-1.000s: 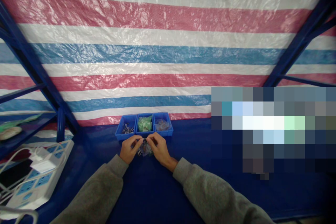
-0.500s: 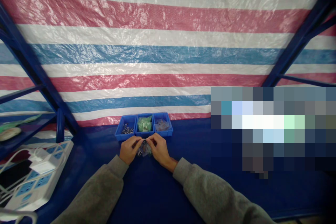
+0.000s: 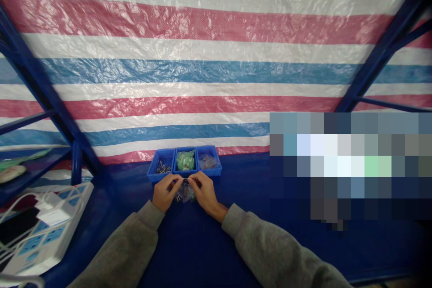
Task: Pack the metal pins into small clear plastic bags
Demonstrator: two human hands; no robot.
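Observation:
My left hand (image 3: 166, 191) and my right hand (image 3: 204, 191) are closed in a pinch, their fingertips almost meeting. A small thin light-coloured piece (image 3: 185, 179) shows between them, too small to name. Below the fingertips, on the blue table, lies a small pile of clear plastic packets and metal pieces (image 3: 185, 191), partly covered by the hands. Just beyond stand three joined blue bins. Loose screw-like metal pieces (image 3: 164, 166) lie in the left bin (image 3: 151, 173), green packets (image 3: 185, 160) in the middle one, clear plastic packets (image 3: 207, 161) in the right bin (image 3: 216, 172).
A white power strip (image 3: 64, 238) with a plugged-in adapter (image 3: 54, 209) and cables lies at the left. Blue metal frame bars (image 3: 50, 85) rise at both sides. A striped plastic sheet (image 3: 209, 72) hangs behind. A blurred-out block (image 3: 347, 166) covers the right side.
Both hands keep their pinch in nearly the same place. The thin light piece between the fingertips shows a little more plainly. The view has shifted very slightly.

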